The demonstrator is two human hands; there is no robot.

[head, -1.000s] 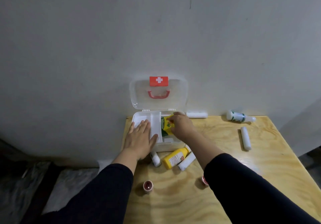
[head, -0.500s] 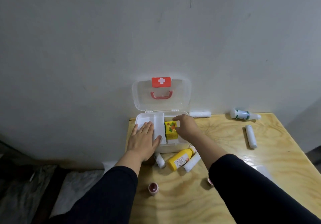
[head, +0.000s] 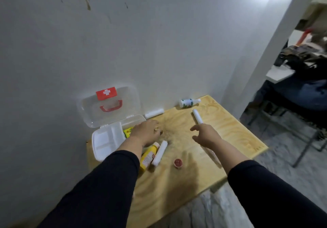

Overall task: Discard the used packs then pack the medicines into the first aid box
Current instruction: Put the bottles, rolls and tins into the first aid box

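Currently, 1 entry: right hand [head: 206, 135], fingers loosely spread and holding nothing, nears white roll [head: 197, 116] on table [head: 230, 130]; left hand [head: 147, 133] empty, resting over open first aid box [head: 106, 139]; advised: grasp roll mid-length, carry level.

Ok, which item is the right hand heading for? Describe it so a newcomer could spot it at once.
Start at the open first aid box at the wall, then cross the wooden table toward its far right corner. Just beyond the right hand lies a white roll, probably its target. Unlike the green-labelled white bottle behind it, it is plain and unmarked.
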